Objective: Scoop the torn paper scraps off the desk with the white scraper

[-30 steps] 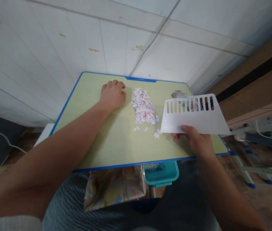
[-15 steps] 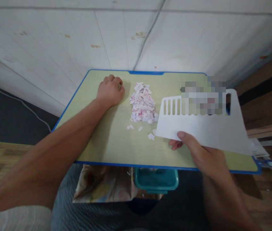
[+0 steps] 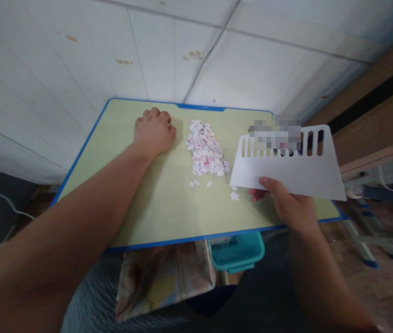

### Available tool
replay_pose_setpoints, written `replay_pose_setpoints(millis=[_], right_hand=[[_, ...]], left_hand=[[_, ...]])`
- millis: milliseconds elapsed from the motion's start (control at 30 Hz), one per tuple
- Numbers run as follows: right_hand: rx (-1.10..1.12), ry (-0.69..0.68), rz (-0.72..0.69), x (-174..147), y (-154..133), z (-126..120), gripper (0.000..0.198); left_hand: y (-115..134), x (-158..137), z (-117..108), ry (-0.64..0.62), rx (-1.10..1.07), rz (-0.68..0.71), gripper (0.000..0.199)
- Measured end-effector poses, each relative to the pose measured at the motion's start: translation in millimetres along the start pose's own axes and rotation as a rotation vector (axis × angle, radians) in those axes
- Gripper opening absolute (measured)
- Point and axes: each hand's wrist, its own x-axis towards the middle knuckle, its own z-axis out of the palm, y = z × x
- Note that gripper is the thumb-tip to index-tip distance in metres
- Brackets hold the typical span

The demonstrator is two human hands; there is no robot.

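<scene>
A white flat sheet [image 3: 286, 171] with a row of slots along its far edge is pinched in my right hand [image 3: 290, 203], thumb on top and fingers underneath. It is tilted over the right side of the table, its left corner close to a heap of small torn paper pieces [image 3: 206, 150]. A few loose paper bits [image 3: 234, 196] lie in front of the heap. To the left of the heap, my left hand [image 3: 154, 132] rests on the table with its fingers curled closed. Something small and dark shows at its curled forefinger, too small to name.
The pale yellow-green table [image 3: 168, 212] has a blue rim and stands against a white panelled wall [image 3: 154, 51]. Below its front edge are a teal plastic box [image 3: 238, 254] and a patterned cloth bag [image 3: 168, 277]. Blurred-out items [image 3: 274, 129] sit behind the sheet.
The view has turned and shifted, so the table appears tilted. My right hand and the white sheet sit slightly higher in view. My left hand stays curled beside the heap.
</scene>
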Motion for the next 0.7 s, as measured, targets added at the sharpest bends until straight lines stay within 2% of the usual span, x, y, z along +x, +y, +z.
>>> replay_pose_setpoints(millis=[167,433,567,700], right_hand=[[-0.077,-0.015,0.007,-5.9,2.9,5.8,0.043],[0.012,0.043,0.013,-4.1,16.9,-2.5,0.027],[0.003,0.013,0.022,-4.9,23.3,-5.6,0.027],[-0.026,0.068,0.028,-7.4,27.5,-7.0,0.027]], left_hand=[[1.5,0.8,0.9,-0.027,-0.001,0.000,0.045],[4.6,-2.3,-3.3,-0.018,0.025,0.023,0.043],[2.6,-1.8,-2.2,-0.012,-0.017,0.017,0.046],[1.2,-0.6,-1.0,-0.012,-0.030,0.013,0.042]])
